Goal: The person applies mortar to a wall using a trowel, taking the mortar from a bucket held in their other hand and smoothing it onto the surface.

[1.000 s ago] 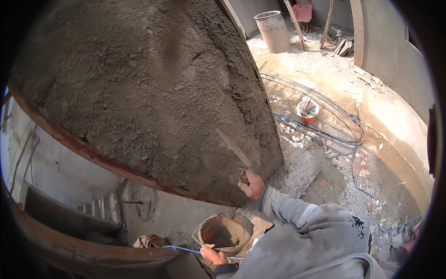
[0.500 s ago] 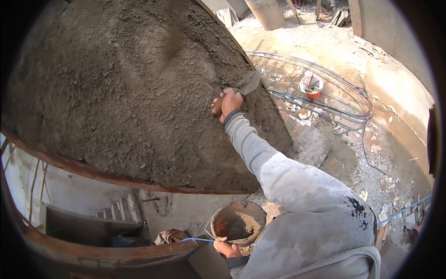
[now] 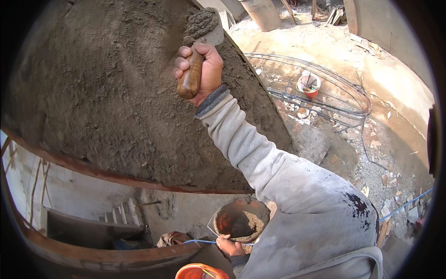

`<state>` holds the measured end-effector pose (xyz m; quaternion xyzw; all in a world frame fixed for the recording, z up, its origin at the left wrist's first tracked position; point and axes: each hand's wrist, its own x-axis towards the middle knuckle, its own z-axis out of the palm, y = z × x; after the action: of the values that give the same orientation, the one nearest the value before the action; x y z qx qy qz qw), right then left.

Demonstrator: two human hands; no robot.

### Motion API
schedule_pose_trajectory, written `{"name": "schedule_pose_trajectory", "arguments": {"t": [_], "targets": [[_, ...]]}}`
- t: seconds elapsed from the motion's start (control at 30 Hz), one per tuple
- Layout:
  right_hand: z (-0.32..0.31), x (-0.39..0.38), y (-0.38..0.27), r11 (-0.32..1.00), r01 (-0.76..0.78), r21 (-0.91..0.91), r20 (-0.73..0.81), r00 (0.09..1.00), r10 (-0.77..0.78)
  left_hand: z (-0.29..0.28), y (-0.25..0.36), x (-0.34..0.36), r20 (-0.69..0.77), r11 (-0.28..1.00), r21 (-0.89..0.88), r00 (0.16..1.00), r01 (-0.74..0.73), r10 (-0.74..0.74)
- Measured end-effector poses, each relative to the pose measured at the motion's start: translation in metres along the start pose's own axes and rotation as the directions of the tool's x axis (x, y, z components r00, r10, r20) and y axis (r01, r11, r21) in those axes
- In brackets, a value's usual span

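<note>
My right hand is wrapped round the wooden handle of a trowel. A lump of wet grey mortar lies on its blade, raised over the upper part of a rough mortar-coated surface. Lower down, my left hand grips the near rim of a mortar bucket. Some mortar clings to that bucket's inner wall on the right. The left hand's fingertips are partly hidden by the rim.
A reddish edge borders the coated surface below. An orange bucket shows at the lower edge. Coiled black pipes surround a white-and-orange bucket on the rubble-strewn ground at right. Small steps are lower left; a blue hose crosses at right.
My right hand has moved up and left with the trowel, whose blade now shows a lump of mortar. An orange bucket has come into view at the lower edge. My left hand stays on the mortar bucket.
</note>
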<state>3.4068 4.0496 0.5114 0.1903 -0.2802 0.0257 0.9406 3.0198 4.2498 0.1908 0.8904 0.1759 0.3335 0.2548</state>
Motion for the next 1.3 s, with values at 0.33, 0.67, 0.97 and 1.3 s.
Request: {"name": "schedule_pose_trajectory", "arguments": {"t": [0.33,0.67,0.97,1.3], "targets": [[-0.087,-0.180,-0.070,0.476,0.379,-0.794,-0.033,0.755,-0.655,-0.017,-0.068,-0.015,-0.004,0.819,-0.458,0.921,0.345,-0.390],[-0.324,-0.223,-0.166,-0.506,-0.139,-0.851,0.345,0.579,-0.739,-0.007,-0.056,0.003,0.297,0.254,-0.729,0.629,0.635,-0.718],[-0.321,-0.269,-0.107,-0.183,-0.330,-0.926,-0.229,0.878,-0.421,-0.010,-0.039,0.000,0.477,0.176,-0.657,0.585,0.733,-0.656],[-0.227,-0.067,-0.077,0.940,-0.023,-0.342,-0.773,0.575,-0.267,0.003,0.013,0.004,0.460,0.119,-0.719,0.597,0.685,-0.658]]}}
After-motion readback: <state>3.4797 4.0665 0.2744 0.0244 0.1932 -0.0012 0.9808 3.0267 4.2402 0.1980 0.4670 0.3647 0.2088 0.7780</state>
